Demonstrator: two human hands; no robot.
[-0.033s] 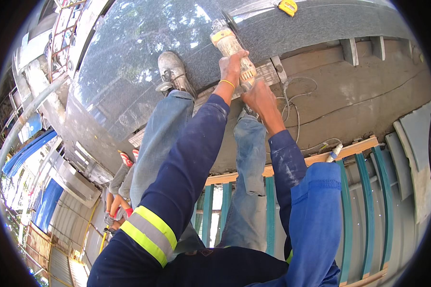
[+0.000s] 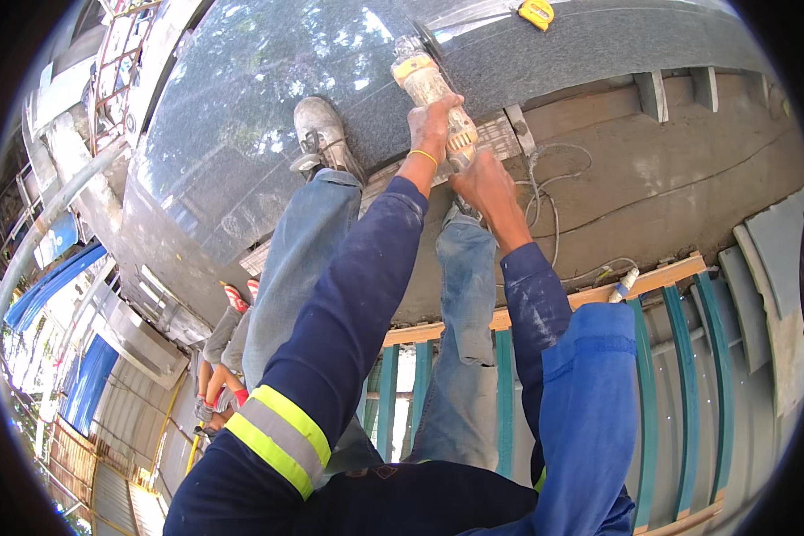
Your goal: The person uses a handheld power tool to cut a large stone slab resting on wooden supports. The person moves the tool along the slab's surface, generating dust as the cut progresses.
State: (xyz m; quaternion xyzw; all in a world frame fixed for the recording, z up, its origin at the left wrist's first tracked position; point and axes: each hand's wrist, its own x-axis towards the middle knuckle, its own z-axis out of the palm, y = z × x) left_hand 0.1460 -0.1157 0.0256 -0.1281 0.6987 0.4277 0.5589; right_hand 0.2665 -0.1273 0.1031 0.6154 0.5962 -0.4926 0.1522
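With cutting apparently in hand, the grinder [image 2: 427, 85] is held over the grey slab [image 2: 581, 62], its body wrapped by the left hand [image 2: 431, 128], its rear by the right hand [image 2: 484, 186], and steady guidance seems called for next.

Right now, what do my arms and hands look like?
Your left hand, with a yellow wristband, and right hand are ungloved. The left navy sleeve has a yellow-grey band; the smudged right navy sleeve has brighter blue fabric higher up.
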